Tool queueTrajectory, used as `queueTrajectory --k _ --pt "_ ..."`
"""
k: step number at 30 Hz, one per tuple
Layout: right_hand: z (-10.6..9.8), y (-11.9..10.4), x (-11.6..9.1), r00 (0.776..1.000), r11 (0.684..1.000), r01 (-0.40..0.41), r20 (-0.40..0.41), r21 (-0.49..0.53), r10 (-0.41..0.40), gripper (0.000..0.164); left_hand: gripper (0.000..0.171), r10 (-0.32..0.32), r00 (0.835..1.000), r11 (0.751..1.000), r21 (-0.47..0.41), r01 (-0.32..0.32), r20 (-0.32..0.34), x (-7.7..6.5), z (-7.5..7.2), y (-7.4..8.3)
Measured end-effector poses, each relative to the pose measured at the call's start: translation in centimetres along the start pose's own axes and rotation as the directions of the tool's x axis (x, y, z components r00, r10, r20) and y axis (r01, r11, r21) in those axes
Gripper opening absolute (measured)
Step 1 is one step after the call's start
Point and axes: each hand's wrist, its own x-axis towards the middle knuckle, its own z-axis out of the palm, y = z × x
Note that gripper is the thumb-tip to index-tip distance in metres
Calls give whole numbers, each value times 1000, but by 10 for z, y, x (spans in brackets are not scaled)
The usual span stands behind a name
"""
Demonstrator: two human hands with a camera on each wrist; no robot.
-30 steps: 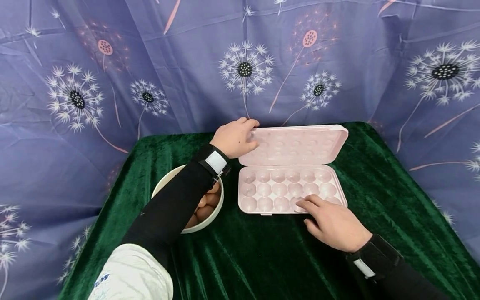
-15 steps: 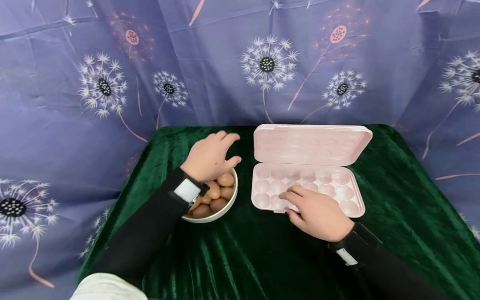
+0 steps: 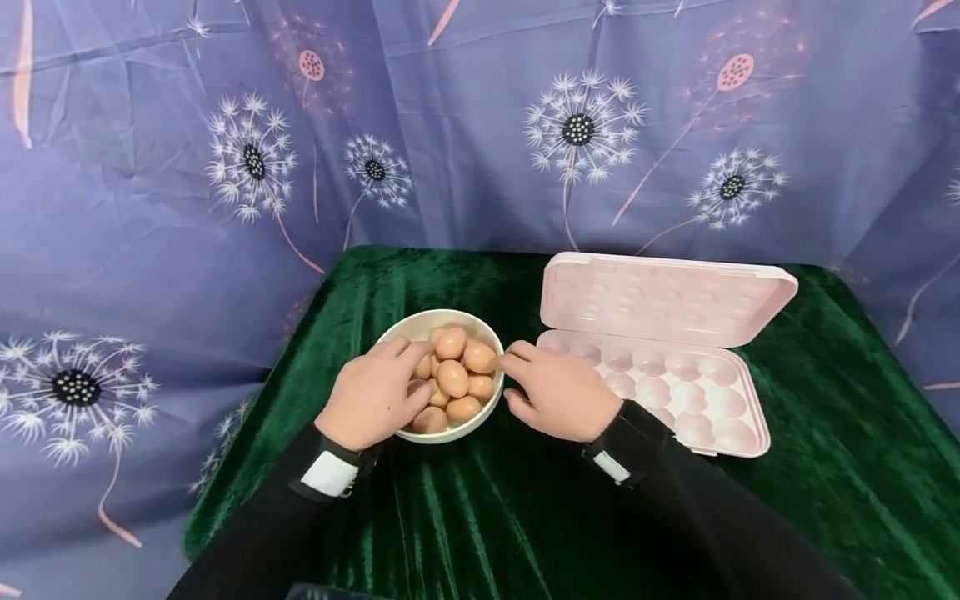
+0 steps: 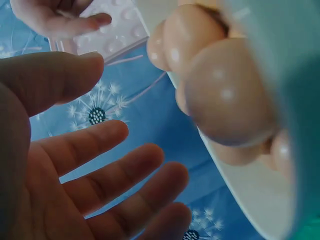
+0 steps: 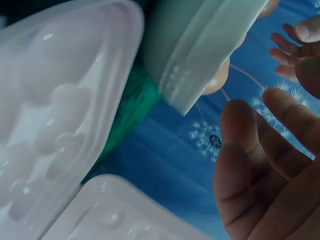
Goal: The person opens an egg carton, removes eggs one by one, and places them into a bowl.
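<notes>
Brown eggs (image 3: 452,378) are heaped in a round cream bowl (image 3: 480,322) at the middle of the head view. Over the bowl's left side is my left hand (image 3: 372,394), its fingers spread and holding nothing, as the left wrist view shows beside the eggs (image 4: 230,95). My right hand (image 3: 564,390) hovers at the bowl's right rim, fingers loosely bent with nothing in them. In the right wrist view its fingers (image 5: 237,125) hang near the bowl (image 5: 200,55). A pink egg box (image 3: 757,392) lies right of the bowl, hollows bare where visible; my right hand hides part of it.
The egg box's raised lid (image 3: 667,300) leans back on its hinge toward the curtain. Dark green velvet (image 3: 480,517) covers the table. A purple dandelion-print curtain (image 3: 465,167) hangs behind and to the left of it.
My left hand has left the egg box lid and come back to the bowl. The right hand has moved left from the box's hollows to the bowl's rim. The head view has shifted left.
</notes>
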Motion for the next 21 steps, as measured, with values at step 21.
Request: queueTrajectory --k 21 --pt "9 0 7 999 997 -46 -8 65 47 34 35 -55 998 997 -54 55 12 -22 23 -9"
